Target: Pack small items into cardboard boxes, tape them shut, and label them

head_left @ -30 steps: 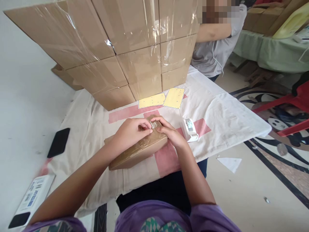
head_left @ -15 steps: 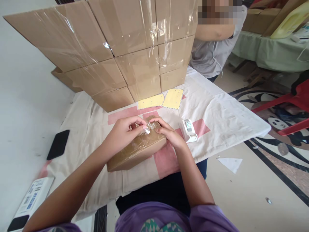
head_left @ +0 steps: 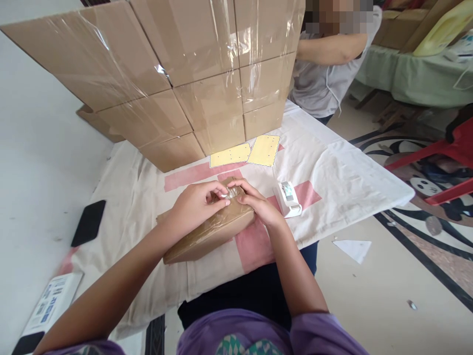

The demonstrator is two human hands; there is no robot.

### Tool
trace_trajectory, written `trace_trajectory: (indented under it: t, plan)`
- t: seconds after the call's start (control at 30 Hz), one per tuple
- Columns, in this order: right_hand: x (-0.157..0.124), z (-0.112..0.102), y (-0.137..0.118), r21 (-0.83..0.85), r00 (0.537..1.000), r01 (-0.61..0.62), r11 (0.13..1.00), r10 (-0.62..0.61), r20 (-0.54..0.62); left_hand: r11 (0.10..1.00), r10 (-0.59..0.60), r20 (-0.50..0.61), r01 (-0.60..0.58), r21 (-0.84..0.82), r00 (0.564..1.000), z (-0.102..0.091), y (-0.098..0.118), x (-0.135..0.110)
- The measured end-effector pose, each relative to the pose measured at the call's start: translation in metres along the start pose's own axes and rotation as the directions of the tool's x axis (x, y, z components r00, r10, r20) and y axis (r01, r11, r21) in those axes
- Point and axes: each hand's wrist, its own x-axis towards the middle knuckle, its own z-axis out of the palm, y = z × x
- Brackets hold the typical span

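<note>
A small brown cardboard box (head_left: 210, 236) lies slanted near the front of the cloth-covered table, its top covered with shiny tape. My left hand (head_left: 197, 202) is over the top, thumb and fingers closed at a crumpled bit of clear tape (head_left: 232, 192). Around the box's right end sits my right hand (head_left: 256, 201), its thumb on the top and forefinger along the far edge, steadying the box. The clear tape shows between the two hands. Just right of my right hand stands a small white tape dispenser (head_left: 289, 199).
Taped cardboard boxes (head_left: 207, 106) form a tall stack behind. Two yellow sheets (head_left: 264, 150) lie before it. A black phone (head_left: 88, 223) is at the left. A co-worker (head_left: 321, 81) stands beyond the stack; a red plastic chair (head_left: 443, 158) is at the right.
My left thumb and fingers have shifted slightly on the clear tape, and less of it sticks out from them. My right hand and the box stay put. The co-worker's arm has moved slightly.
</note>
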Motion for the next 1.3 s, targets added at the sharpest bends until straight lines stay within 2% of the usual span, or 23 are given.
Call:
trace_trajectory:
  t: [0.33,0.5,0.57,0.67,0.73,0.9,1.07,1.3]
  plan:
    - [0.000,-0.001,0.000,0.010,1.000,0.005,1.000,-0.005,0.000,0.997,-0.035,-0.024,0.036,0.064,0.999,0.003,-0.003,0.002]
    - [0.000,-0.001,0.001,0.017,1.000,-0.008,1.000,0.008,-0.004,0.974,0.030,-0.127,0.000,0.227,0.991,0.003,-0.006,0.008]
    - [-0.001,-0.001,-0.001,0.004,1.000,-0.011,1.000,0.011,-0.021,0.975,0.016,-0.088,0.004,0.221,0.996,0.002,-0.007,0.010]
    - [-0.002,0.001,-0.002,-0.009,1.000,0.009,1.000,-0.009,-0.027,0.989,-0.085,0.065,0.076,0.124,0.994,0.001,-0.010,0.011]
    - [-0.002,0.001,-0.001,-0.013,0.999,0.023,1.000,-0.023,-0.027,0.989,-0.124,0.127,0.112,0.097,0.984,0.001,-0.014,0.012]
    - [-0.001,0.001,0.000,-0.013,0.999,0.040,0.999,-0.040,-0.021,0.979,-0.167,0.122,0.150,0.141,0.978,0.002,-0.020,0.014]
    - [-0.004,0.005,-0.003,0.008,0.999,0.020,1.000,-0.020,-0.041,0.980,-0.179,0.172,0.160,0.120,0.969,0.000,-0.013,0.012]
    - [-0.006,0.007,-0.005,0.014,0.998,-0.007,1.000,0.008,-0.063,0.977,-0.184,0.165,0.162,0.135,0.969,0.003,-0.009,0.013]
